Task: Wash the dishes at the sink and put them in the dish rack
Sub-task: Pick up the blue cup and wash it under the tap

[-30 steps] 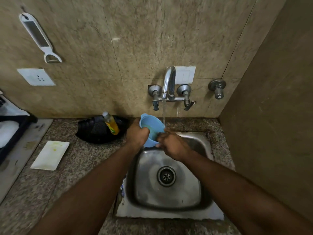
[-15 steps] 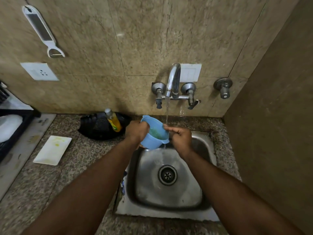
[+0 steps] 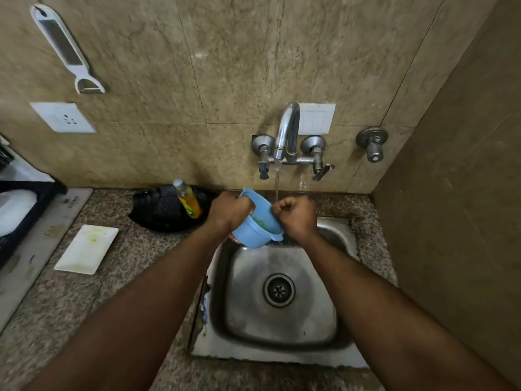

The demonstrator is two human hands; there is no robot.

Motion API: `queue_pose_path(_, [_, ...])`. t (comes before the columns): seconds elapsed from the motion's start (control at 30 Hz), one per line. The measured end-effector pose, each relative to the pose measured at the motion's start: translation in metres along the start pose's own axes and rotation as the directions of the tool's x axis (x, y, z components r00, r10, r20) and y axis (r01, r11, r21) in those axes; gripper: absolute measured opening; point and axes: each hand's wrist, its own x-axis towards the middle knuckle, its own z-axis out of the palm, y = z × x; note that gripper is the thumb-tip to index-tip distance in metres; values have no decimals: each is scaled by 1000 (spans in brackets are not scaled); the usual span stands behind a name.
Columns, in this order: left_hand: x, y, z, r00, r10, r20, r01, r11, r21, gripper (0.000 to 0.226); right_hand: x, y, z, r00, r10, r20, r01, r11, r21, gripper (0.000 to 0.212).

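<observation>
A light blue plastic bowl (image 3: pixel 249 235) with small handles is held over the back of the steel sink (image 3: pixel 284 323), tilted with its opening toward the right. My left hand (image 3: pixel 228 211) grips its left rim and handle. My right hand (image 3: pixel 296 217) is curled at the right rim, its fingers hidden inside the bowl, where a bit of green shows. Water runs from the tap (image 3: pixel 287 128) down between my hands. A black dish rack (image 3: pixel 46 193) holding something white stands at the far left edge.
A soiled white rectangular plate (image 3: pixel 87 249) lies on the granite counter left of the sink. Behind it a black basket (image 3: pixel 158 213) holds a yellow soap bottle (image 3: pixel 188 200). A side wall closes in on the right. A peeler hangs on the back wall.
The bowl has tipped further onto its side and dropped slightly. My right hand has gone from fingertips on the rim to a curled fist at the rim.
</observation>
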Motion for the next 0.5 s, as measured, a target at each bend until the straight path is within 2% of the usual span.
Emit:
queue_pose_path(0.07, [6,-1,-3,1000,-13,27,14,998,-67,42,2,-2,-4,1000,6,24,-6,1000,0,9])
queue_pose_path(0.13, [12,-4,-6,998,-44,46,50,989,-139,53,5,-1,-9,989,62,136,-64,998,9,7])
queue_pose_path(0.17, [13,-4,-6,997,-56,60,64,986,-152,50,4,-1,-12,972,103,213,-112,993,31,5])
queue_pose_path(0.23, [11,-3,-5,990,-87,114,105,982,-155,21,3,-1,-16,944,145,298,-172,983,66,5])
queue_pose_path(0.27, [8,-1,-4,981,-109,163,134,979,-152,7,3,-1,-19,944,148,295,-173,983,61,4])
queue_pose_path(0.33, [6,2,-3,954,-163,251,199,972,-126,5,3,-3,-22,960,121,251,-129,992,15,6])
queue_pose_path(0.43, [18,-2,2,941,-170,292,235,950,-206,29,6,-3,-22,983,28,179,-12,996,-94,12])
queue_pose_path(0.5, [23,-4,9,950,-138,280,231,913,-337,39,6,-1,-21,991,52,126,-41,995,-88,15])
